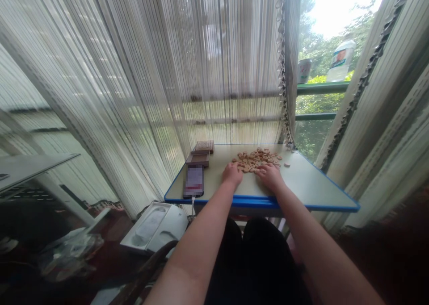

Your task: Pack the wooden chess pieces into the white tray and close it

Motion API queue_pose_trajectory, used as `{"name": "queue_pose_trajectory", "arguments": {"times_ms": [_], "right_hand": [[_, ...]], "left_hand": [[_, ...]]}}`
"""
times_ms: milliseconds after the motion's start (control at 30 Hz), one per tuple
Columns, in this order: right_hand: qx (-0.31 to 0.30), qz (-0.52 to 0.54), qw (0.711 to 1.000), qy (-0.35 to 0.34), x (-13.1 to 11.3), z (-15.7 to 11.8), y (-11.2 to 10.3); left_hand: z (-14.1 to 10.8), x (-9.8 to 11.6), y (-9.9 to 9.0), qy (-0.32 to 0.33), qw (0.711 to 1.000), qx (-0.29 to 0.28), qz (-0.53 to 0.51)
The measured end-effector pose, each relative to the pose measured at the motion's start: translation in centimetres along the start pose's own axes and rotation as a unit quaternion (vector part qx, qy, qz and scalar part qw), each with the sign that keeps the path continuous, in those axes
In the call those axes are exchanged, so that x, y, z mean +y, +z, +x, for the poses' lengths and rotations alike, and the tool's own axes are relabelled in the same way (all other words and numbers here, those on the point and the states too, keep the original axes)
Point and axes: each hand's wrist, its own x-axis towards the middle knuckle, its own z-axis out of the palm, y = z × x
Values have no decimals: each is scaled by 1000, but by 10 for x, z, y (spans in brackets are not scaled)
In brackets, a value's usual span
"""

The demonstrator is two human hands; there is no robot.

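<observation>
A loose pile of small wooden pieces (257,156), several of them rounded, lies spread across the pale table in the head view. At the pile's near left edge rests my left hand (232,174), its fingers loosely bent and touching or very close to the pieces. My right hand (270,175) lies at the near right side, fingers reaching forward over the closest pieces. Both hands look open, and no piece shows held in either. Their undersides and some fingertips are hidden. One single piece (287,165) sits apart, to the right of the pile.
The table (308,184) has a blue edge. On its left stand a phone (194,181) with a charging cable (193,206), an open wooden box (198,159) and a patterned box lid (205,146). A white box (156,227) lies below left. String curtains (167,73) hang behind.
</observation>
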Motion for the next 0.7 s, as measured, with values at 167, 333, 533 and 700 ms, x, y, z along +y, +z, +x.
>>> {"name": "queue_pose_trajectory", "arguments": {"times_ms": [167, 333, 533, 700], "right_hand": [[7, 95, 995, -13, -24, 15, -9], [-80, 315, 946, 9, -86, 49, -10], [-41, 451, 888, 74, -162, 81, 30], [5, 430, 900, 69, -191, 81, 78]], "left_hand": [[29, 0, -48, -10, 990, 73, -124], [64, -20, -111, -29, 971, 175, -162], [77, -77, -145, -70, 955, 226, -180], [69, -130, -143, -136, 942, 213, -218]]}}
